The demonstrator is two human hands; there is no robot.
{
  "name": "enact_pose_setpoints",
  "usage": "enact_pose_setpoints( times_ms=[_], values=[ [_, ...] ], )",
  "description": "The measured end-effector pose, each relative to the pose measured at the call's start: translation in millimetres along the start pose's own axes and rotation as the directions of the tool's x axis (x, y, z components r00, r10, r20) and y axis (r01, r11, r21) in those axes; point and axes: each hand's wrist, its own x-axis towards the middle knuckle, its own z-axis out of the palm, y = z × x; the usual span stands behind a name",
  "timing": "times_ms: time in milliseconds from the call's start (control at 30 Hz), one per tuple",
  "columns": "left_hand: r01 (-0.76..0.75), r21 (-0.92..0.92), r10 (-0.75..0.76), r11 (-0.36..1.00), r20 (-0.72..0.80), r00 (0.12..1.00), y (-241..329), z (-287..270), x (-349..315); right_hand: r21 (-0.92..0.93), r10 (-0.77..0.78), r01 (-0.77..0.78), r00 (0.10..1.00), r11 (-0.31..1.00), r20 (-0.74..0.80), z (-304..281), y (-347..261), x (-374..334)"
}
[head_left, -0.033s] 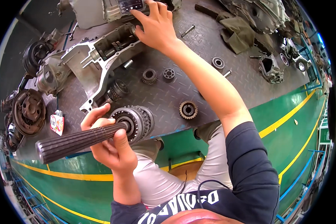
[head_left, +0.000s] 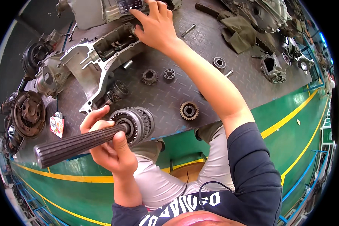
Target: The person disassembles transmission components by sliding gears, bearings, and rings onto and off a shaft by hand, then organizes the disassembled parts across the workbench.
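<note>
Inside open housing [head_left: 104,77], geared shaft [head_left: 116,46]; left hand [head_left: 115,158] gripping splined shaft [head_left: 79,145].

The bench [head_left: 160,100] has a dark metal top with a raised tread pattern and flecks of blue along its near edge. An open grey housing [head_left: 82,71] lies toward the left, a gear cluster [head_left: 118,90] at its near end and a short pin [head_left: 127,64] beside it. In the middle, a gear [head_left: 149,77] lies just beside a bearing [head_left: 169,74]; a brownish ring gear [head_left: 189,111] is near the edge. Farther right are a second bearing [head_left: 219,63], a bolt [head_left: 188,30], a cloth [head_left: 238,35] and a small casing [head_left: 272,68]. A red-and-white packet [head_left: 57,125] sits at left.
</note>
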Motion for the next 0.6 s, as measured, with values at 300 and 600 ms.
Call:
enact_pose_setpoints(
  times_ms=[300,600],
  values=[
    [-0.042,0.073,0.042,0.996,-0.002,0.999,-3.3,0.6,0.9,-0.003,-0.004,0.004,1.000,1.000,-0.005,6.4,3.1,-2.6],
    [-0.048,0.092,0.049,0.995,-0.009,0.999,-3.4,-0.7,0.6,-0.008,-0.005,0.005,1.000,1.000,-0.014,5.4,1.2,-3.1]
  ],
)
